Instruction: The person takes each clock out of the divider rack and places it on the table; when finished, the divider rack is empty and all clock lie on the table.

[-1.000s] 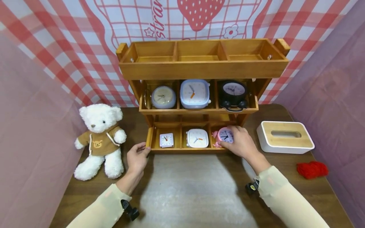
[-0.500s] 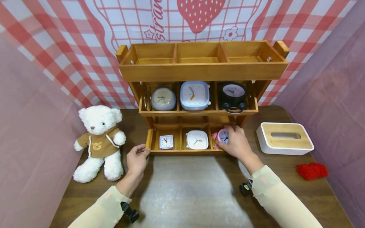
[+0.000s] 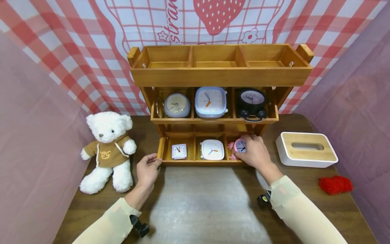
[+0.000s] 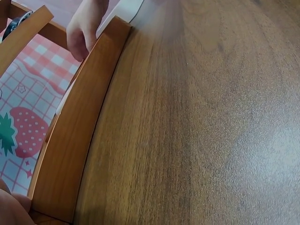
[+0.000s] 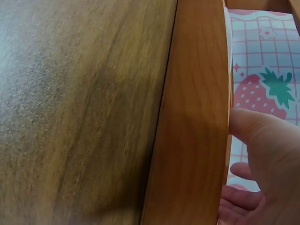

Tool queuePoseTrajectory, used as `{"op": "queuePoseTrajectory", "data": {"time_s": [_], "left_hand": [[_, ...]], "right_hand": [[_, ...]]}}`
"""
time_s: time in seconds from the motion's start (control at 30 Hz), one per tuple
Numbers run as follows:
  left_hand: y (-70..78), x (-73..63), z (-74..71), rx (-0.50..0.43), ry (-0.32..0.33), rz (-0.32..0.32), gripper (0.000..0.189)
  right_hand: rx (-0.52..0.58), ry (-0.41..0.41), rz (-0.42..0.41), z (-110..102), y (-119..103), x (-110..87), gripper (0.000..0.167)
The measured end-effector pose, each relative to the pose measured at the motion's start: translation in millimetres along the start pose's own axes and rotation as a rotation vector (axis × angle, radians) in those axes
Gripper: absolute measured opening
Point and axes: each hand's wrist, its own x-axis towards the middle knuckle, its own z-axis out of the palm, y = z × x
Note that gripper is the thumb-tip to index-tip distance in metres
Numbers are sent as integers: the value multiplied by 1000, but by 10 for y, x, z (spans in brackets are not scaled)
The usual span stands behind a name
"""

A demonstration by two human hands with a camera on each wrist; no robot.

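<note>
In the head view, my right hand (image 3: 256,152) grips a small pink twin-bell alarm clock (image 3: 240,146) in the right compartment of the wooden rack's (image 3: 220,77) bottom tier. The fingers cover the clock's right side. My left hand (image 3: 148,171) holds the left front corner of that tier, thumb at the edge. A white rounded clock (image 3: 212,149) lies in the middle compartment, and a small square lilac-rimmed clock (image 3: 179,151) in the left one. In the right wrist view, the thumb and fingers of my right hand (image 5: 269,159) reach behind the front board (image 5: 192,117); the clock is hidden there.
The middle tier holds a round grey clock (image 3: 177,105), a blue square clock (image 3: 211,102) and a black twin-bell clock (image 3: 252,101). A white teddy bear (image 3: 108,152) sits left. To the right are a tissue box (image 3: 307,149) and red yarn (image 3: 336,184).
My right hand has shifted slightly left, covering more of the pink clock's face. The left hand keeps its place at the rack's corner. The head view has shifted slightly.
</note>
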Motion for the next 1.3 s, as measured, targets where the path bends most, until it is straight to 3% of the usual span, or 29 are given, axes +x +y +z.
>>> {"op": "queuePoseTrajectory", "data": {"time_s": [0.33, 0.77, 1.3], "left_hand": [[-21, 27, -1, 12, 0, 1, 35], [-31, 42, -19, 38, -17, 3, 35], [-31, 68, -61, 70, -36, 8, 33]], "right_hand": [[61, 133, -17, -54, 32, -32, 61], [237, 216, -92, -234, 123, -203, 63], [279, 270, -108, -609, 372, -707, 66]]}}
